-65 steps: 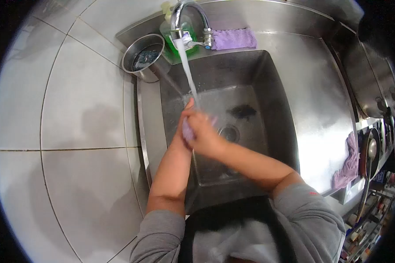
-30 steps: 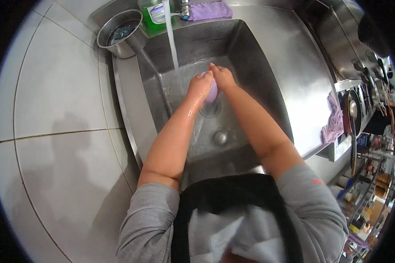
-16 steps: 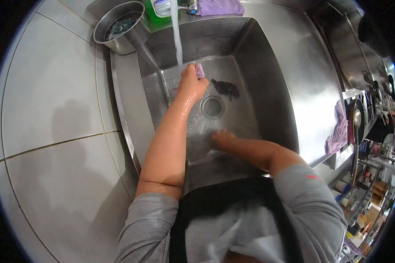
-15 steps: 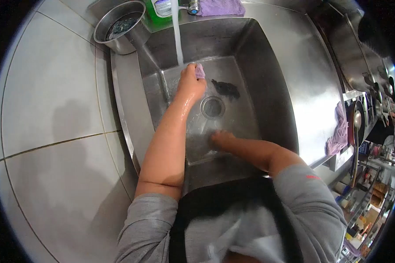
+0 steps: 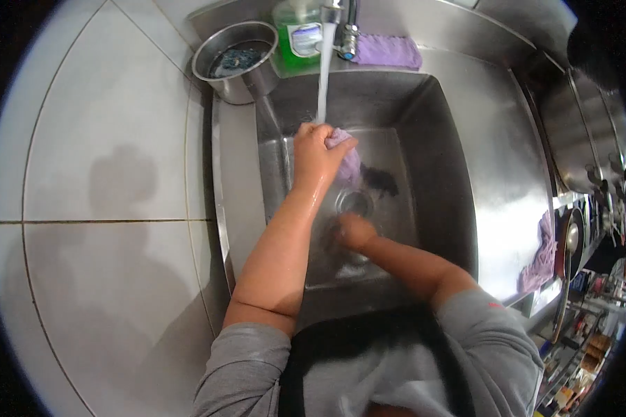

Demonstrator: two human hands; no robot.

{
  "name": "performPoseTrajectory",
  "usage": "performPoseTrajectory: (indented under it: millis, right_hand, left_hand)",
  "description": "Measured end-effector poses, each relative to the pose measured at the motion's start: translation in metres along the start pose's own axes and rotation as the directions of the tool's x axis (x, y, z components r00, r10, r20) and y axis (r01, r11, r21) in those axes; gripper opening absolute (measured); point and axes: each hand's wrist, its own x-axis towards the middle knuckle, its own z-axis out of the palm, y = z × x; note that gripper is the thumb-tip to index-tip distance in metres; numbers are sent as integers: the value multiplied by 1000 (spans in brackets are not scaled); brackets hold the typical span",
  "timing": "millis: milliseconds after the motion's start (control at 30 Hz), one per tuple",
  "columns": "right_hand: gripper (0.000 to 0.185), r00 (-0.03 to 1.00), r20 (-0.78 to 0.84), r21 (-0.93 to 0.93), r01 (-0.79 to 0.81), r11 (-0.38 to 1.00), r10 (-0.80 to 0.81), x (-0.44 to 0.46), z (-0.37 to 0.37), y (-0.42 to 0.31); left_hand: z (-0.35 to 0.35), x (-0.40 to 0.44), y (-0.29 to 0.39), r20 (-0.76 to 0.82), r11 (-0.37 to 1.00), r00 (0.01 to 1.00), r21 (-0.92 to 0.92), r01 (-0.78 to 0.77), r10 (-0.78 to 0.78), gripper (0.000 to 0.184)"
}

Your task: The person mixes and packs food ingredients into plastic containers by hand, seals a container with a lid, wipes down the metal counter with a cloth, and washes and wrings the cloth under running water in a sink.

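My left hand (image 5: 315,156) is closed on a purple cloth (image 5: 350,165), which hangs from its fingers inside the metal sink (image 5: 434,174). Just beyond the knuckles, a stream of water (image 5: 324,76) pours down from the tap. My right hand (image 5: 355,232) is low in the basin beside the drain (image 5: 354,202); motion smears its fingers, so their position is unclear. On the sink floor, right of the cloth, lies a dark flat patch (image 5: 380,181) whose kind I cannot make out.
A metal pot (image 5: 243,87) with dark scrubbing material inside stands at the back left. Beside it is a green soap bottle (image 5: 297,42). A folded purple cloth (image 5: 388,52) lies behind the sink, another crumpled cloth (image 5: 541,257) at the right counter edge. Large pots (image 5: 577,132) stand farther right.
The view has shifted, so the sink appears lower and further right. More of the purple cloth now hangs from my left hand. My right hand has moved nearer the drain.
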Motion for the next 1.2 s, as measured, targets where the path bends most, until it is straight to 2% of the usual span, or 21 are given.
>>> performPoseTrajectory:
  millis: [33, 67, 133, 167, 233, 267, 333, 367, 400, 467, 533, 600, 700, 833, 900, 933, 1000, 1033, 1100, 1133, 1200]
  right_hand:
    - [56, 948, -317, 213, 32, 976, 38, 18, -4, 8]
    - [53, 801, -584, 398, 138, 907, 134, 32, -16, 12]
    - [54, 619, -712, 574, 243, 782, 330, 63, -54, 14]
    - [54, 616, -724, 559, 261, 787, 309, 64, -77, 4]
    - [48, 594, -803, 221, 375, 900, -50, 57, -123, -18]
    - [48, 583, -810, 207, 386, 899, -64, 68, -131, -20]
    - [38, 805, -550, 255, 413, 874, -220, 82, -140, -23]
    - [34, 800, -572, 300, 411, 861, -182, 71, -149, -34]
    - [34, 794, -579, 292, 414, 862, -185, 59, -161, -42]
    - [36, 867, -497, 300, 223, 927, -48, 45, -178, -54]
    - [37, 827, -558, 320, 288, 903, -66, 49, -180, -45]
    - [34, 812, -570, 247, 318, 915, -129, 43, -189, -37]
    - [27, 764, -629, 255, 376, 890, -143, 45, -207, -11]
    - [21, 760, -629, 221, 377, 900, -163, 17, -227, -22]
    - [17, 750, -633, 239, 425, 873, -192, 13, -223, -32]
    - [17, 747, -636, 236, 429, 872, -195, 10, -217, -44]
    - [25, 513, -753, 151, 745, 650, -412, 2, -202, -61]
    - [25, 505, -760, 147, 748, 648, -410, 3, -195, -58]
    - [39, 832, -466, 412, 505, 758, -301, 19, -175, -46]
    - [39, 827, -473, 411, 513, 754, -305, 16, -171, -42]
    - [41, 883, -187, 323, 470, 821, -431, 7, -162, -35]
  left_hand:
    - [1, 2, -3, 23, 980, 990, -144, 139, -137, 32]
    - [5, 3, -8, 63, 920, 963, -283, 270, -263, 30]
    - [12, 3, -19, 89, 876, 942, -349, 333, -323, 26]
    - [11, 3, -19, 105, 874, 950, -373, 312, -294, 24]
    - [-3, 7, -14, 168, 886, 951, -350, 304, -260, 23]
    - [-2, 9, -20, 151, 889, 956, -353, 291, -253, 23]
    - [3, 11, -35, -235, 1000, 972, -30, 8, -15, 25]
    - [-9, 15, -28, -201, 982, 967, -135, 131, -156, 24]
    - [-14, 17, -28, -208, 983, 967, -138, 123, -150, 24]
    - [-17, 20, -33, -285, 938, 926, -308, 157, -248, 23]
    - [-20, 20, -32, -301, 904, 907, -394, 164, -295, 21]
    - [-28, 19, -30, -217, 881, 912, -408, 239, -348, 22]
    - [-32, 21, -32, -268, 876, 870, -376, 301, -414, 18]
    - [-33, 21, -28, -227, 848, 880, -445, 289, -418, 16]
    - [-32, 17, -19, -24, 890, 968, -399, 222, -252, 16]
    - [-29, 14, -14, -28, 891, 968, -398, 217, -248, 16]
    - [-23, 9, -6, 197, 868, 974, -458, 192, -111, 15]
    - [-25, 8, 1, 238, 880, 962, -416, 227, -136, 15]
    - [-49, 9, 22, 238, 863, 961, -445, 239, -143, 15]
    - [-59, 11, 26, 237, 840, 958, -475, 261, -164, 15]
    - [-75, 15, 25, 214, 806, 964, -537, 249, -156, 16]
